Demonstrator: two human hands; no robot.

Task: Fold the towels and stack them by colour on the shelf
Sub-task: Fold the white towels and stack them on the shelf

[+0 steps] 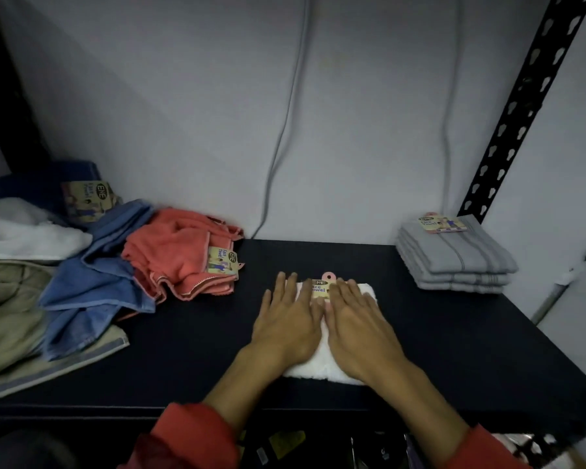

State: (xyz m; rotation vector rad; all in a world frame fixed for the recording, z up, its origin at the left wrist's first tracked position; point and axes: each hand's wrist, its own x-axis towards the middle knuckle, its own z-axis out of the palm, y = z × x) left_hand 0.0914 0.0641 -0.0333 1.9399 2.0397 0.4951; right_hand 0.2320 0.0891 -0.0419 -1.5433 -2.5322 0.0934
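Observation:
A folded white towel [320, 362] with a paper label lies at the middle of the dark shelf [437, 340]. My left hand [286, 319] and my right hand [359, 324] lie flat on it side by side, fingers straight, pressing it down. A neat stack of folded grey towels [454, 262] sits at the back right. At the left lies a loose heap: crumpled coral towels [176, 262], blue towels [95, 286], a white towel [24, 231], a beige towel [7, 319] and a dark blue towel [48, 184].
The shelf's back wall has two grey cables [285, 130] hanging down it. A black perforated upright [518, 106] stands at the right rear corner. The shelf's front edge runs just under my forearms, with clutter below it.

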